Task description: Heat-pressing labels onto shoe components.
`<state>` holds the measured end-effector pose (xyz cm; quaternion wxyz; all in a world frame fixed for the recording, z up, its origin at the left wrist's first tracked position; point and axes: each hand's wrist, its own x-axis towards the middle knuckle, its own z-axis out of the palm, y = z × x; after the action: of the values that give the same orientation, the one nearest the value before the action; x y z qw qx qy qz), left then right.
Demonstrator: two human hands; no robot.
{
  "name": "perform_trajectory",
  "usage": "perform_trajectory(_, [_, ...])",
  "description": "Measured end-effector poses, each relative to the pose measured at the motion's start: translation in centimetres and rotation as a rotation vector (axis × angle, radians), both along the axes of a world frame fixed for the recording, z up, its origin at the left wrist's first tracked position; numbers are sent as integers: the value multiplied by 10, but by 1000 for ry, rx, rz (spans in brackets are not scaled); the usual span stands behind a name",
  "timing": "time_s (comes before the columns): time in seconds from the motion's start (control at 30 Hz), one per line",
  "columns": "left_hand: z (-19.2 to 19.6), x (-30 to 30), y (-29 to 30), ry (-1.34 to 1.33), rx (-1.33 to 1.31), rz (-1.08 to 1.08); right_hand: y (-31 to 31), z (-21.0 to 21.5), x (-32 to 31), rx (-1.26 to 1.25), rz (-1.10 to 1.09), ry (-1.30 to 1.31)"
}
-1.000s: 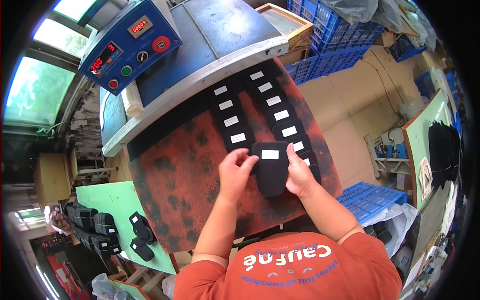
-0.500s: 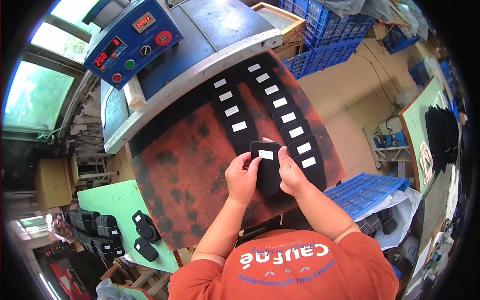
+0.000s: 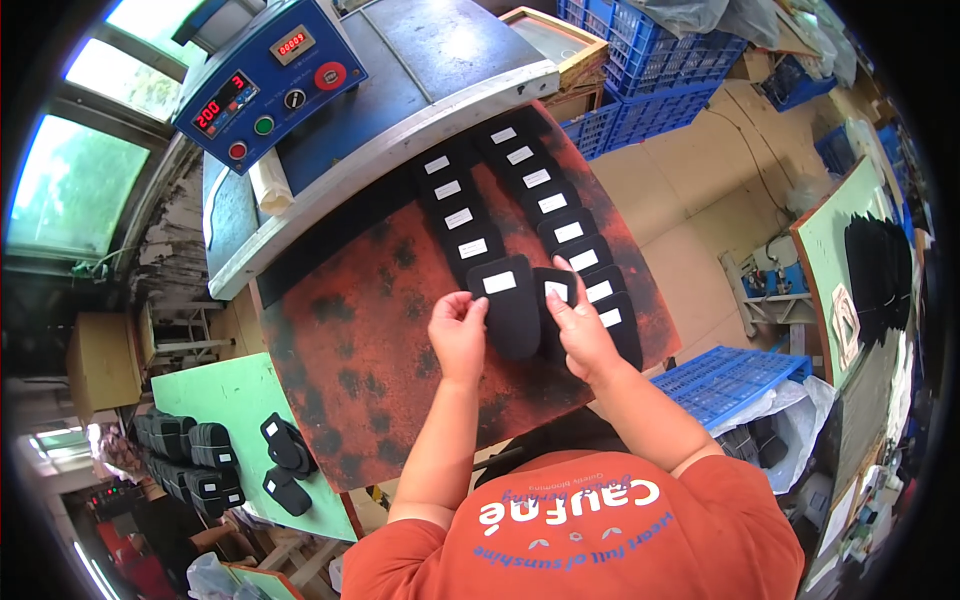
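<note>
A black pad with rounded corners and a small white label (image 3: 514,325) lies at the near end of the left row, overlapping the pad behind it. My left hand (image 3: 460,335) is closed in a pinch at that pad's left edge. My right hand (image 3: 584,335) grips a second black pad (image 3: 553,317), thumb on top near its white label and fingers underneath. Part of this pad is hidden by the hand and by the first pad. Beyond my hands, two rows of overlapping labelled black pads (image 3: 473,247) run away across the reddish-brown, black-stained board (image 3: 345,350).
A blue control box (image 3: 270,85) with lit displays and buttons stands on a metal-edged bench (image 3: 400,165) at the far side. Blue crates (image 3: 660,75) are stacked far right. On the left, a green table (image 3: 225,390) holds more black pieces. A blue crate lid (image 3: 735,385) lies right.
The single pad seen between both hands has become two pads side by side. My left hand has moved left with one; the other stays in my right hand.
</note>
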<state>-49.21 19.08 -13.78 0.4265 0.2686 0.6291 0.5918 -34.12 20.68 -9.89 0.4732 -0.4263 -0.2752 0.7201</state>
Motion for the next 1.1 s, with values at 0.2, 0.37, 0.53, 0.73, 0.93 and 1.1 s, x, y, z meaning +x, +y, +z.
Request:
perform_trajectory(0.2, [-8,-18,9,508,-104,-26,5,10,28,-291,174,67])
perform_trajectory(0.37, [17,10,-13,250,-34,-226,2,-2,18,-205,221,56])
perform_trajectory(0.53, [-4,-4,-14,257,-85,-121,-1,-4,20,-70,293,-98])
perform_trajectory(0.73, [-18,-11,-15,437,-192,-100,-6,-1,26,67,296,-322])
perform_trajectory(0.93, [10,-54,-51,663,-69,25,-18,1,12,126,318,-379])
perform_trajectory(1.1, [10,-209,-131,1129,-242,532,-34,10,0,125,264,-316])
